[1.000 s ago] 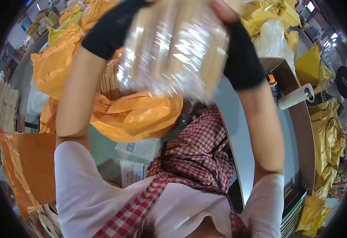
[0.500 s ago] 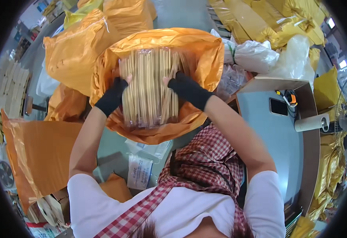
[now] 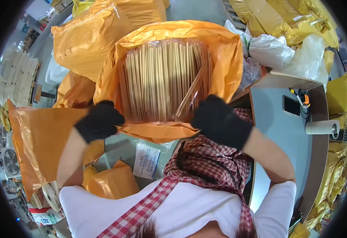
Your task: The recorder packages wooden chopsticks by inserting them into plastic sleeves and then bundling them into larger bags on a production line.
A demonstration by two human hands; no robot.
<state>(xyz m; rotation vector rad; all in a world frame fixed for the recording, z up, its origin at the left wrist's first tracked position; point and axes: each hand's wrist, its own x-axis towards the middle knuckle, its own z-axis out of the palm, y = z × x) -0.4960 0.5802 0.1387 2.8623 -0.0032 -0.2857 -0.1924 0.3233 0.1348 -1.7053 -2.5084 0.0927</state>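
Observation:
A large orange woven sack (image 3: 153, 134) stands open in front of me. Inside it, rows of thin wooden sticks, like chopsticks (image 3: 157, 79), lie side by side in clear plastic. A few of them slant across the others at the right. My left hand (image 3: 100, 121), in a black fingerless glove, is closed on the sack's near left rim. At the near right rim my right hand (image 3: 221, 122), gloved alike, is closed on the sack's edge. Most fingertips of both hands are hidden.
Full orange sacks (image 3: 88, 37) stand at the far left, a flat orange one (image 3: 42, 146) nearer. A walled table (image 3: 278, 146) on my right holds a phone (image 3: 291, 105) and a white roll (image 3: 320, 127). White bags (image 3: 269, 51) and yellow sacks (image 3: 276, 20) lie behind it.
Both hands have let go of the sticks and come out of the sack toward me and apart, onto its near rim. The sticks now lie lower inside the sack.

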